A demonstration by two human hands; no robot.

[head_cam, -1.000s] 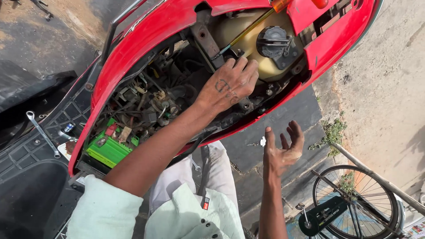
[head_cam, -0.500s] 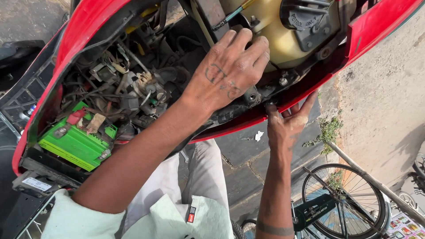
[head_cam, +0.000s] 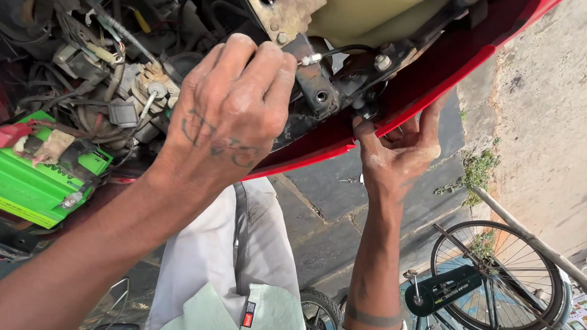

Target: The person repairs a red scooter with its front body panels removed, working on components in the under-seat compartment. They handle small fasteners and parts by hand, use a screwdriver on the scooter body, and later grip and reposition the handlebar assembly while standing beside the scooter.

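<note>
Under the raised red body panel [head_cam: 428,91] of a scooter, a person works with both bare hands among the exposed parts. The left hand [head_cam: 229,116], tattooed across its back, reaches in from seven o'clock and lies knuckles-up over the dark metal bracket [head_cam: 315,82]; its fingers [head_cam: 269,67] are curled downward and close together, their tips hidden behind the hand, so whether they grip anything cannot be told. Just beside the fingertips at two o'clock, a thin black cable with a silver end fitting [head_cam: 310,59] runs toward the yellowish tank [head_cam: 367,18] at twelve o'clock.

The right hand [head_cam: 397,150] comes up from six o'clock and meets the lower edge of the red panel. Its fingers [head_cam: 428,119] are bent and partly spread, the thumb pressed against the panel's underside near a small bolt head [head_cam: 383,62] and the bracket; they rest on the rim rather than close around any loose thing.

At nine o'clock of the left hand sits a bright green battery [head_cam: 36,183] with a red terminal cap, and between the two lies a tangle of wires and connectors [head_cam: 116,91]. The compartment is crowded, leaving little room around the left hand. Below the panel's edge the space opens: grey paving slabs [head_cam: 342,208] lie well beneath, a bicycle wheel [head_cam: 495,275] stands at five o'clock, and the person's pale trousers [head_cam: 214,256] fill the lower centre.
</note>
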